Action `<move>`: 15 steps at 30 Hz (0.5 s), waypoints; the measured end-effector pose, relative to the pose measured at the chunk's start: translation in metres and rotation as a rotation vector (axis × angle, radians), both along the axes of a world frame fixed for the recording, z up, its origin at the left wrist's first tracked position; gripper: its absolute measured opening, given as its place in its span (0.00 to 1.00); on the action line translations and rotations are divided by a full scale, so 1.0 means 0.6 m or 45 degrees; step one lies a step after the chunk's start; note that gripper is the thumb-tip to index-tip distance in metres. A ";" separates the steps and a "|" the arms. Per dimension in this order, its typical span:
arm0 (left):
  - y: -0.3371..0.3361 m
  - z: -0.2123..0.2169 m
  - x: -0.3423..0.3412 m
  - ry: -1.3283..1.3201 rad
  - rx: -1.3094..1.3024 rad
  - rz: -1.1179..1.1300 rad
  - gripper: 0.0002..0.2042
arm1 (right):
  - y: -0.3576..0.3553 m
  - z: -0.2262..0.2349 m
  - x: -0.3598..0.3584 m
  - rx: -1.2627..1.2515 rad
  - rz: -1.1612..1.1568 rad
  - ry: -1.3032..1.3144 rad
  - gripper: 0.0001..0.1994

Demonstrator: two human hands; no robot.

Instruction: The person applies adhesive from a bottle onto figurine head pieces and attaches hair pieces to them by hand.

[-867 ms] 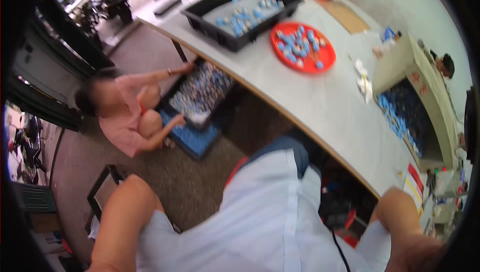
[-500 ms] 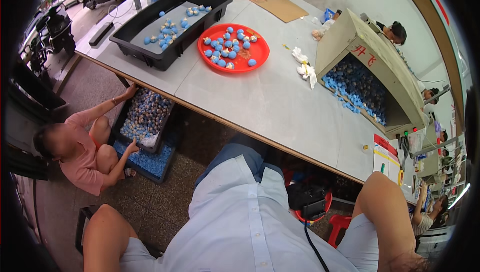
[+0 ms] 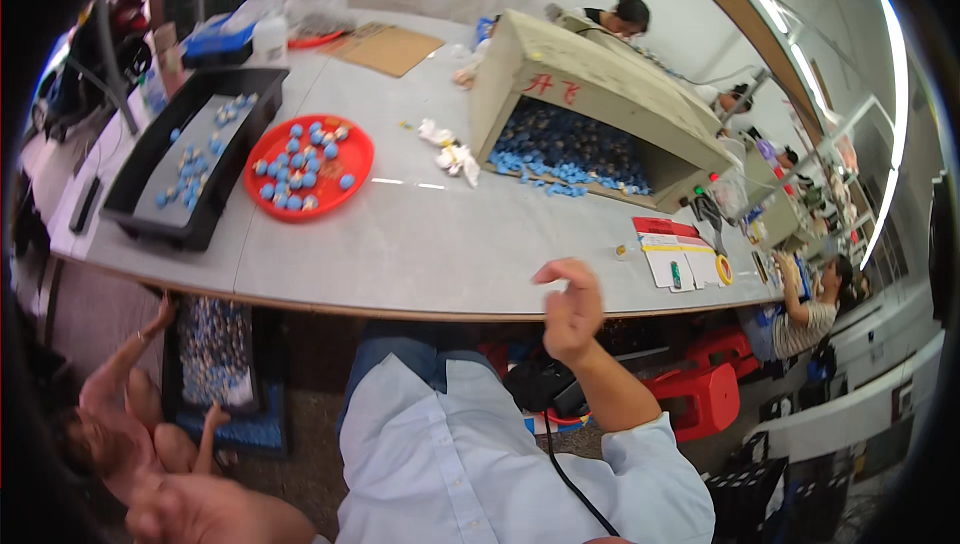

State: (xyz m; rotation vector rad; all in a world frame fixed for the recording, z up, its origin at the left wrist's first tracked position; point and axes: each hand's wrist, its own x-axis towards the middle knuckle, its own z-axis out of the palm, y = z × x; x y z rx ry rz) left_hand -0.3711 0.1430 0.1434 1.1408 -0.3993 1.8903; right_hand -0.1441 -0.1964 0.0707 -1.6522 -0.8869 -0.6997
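Observation:
My right hand (image 3: 570, 309) is raised in front of the near edge of the grey table (image 3: 430, 244), fingers loosely curled and apart, holding nothing. My left hand (image 3: 195, 516) is a blurred shape at the bottom left, beside my white shirt; its fingers cannot be made out. On the table stand a red round tray (image 3: 352, 176) of small blue balls, a black rectangular tray (image 3: 150, 209) with more balls, and a cardboard box (image 3: 590, 74) lying on its side, full of blue pieces (image 3: 560, 149).
A crouching person (image 3: 120, 414) at lower left reaches to a crate of blue pieces (image 3: 215, 349) under the table. White scraps (image 3: 450, 156), cards (image 3: 675, 254) and a tape roll (image 3: 723, 269) lie on the table. Red stools (image 3: 710, 394) stand at right, with other workers beyond.
The view has swung up and to the right across the table. My right hand has risen from the lower right corner to the table's near edge.

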 end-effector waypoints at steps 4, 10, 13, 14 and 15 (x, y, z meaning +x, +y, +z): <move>-0.028 -0.157 0.114 0.578 -0.346 -0.027 0.23 | 0.004 -0.103 -0.014 -0.258 -0.170 0.294 0.10; -0.096 -0.249 0.293 1.000 0.100 -0.239 0.15 | -0.002 -0.123 0.007 -0.356 -0.259 0.295 0.10; -0.112 -0.268 0.323 1.096 0.103 -0.277 0.18 | 0.031 -0.137 0.040 -0.397 -0.113 0.254 0.10; -0.105 -0.273 0.329 1.104 0.168 -0.210 0.19 | 0.048 -0.134 0.048 -0.482 -0.058 0.315 0.10; -0.098 -0.276 0.334 1.114 0.190 -0.115 0.20 | 0.061 -0.131 0.056 -0.577 -0.010 0.374 0.10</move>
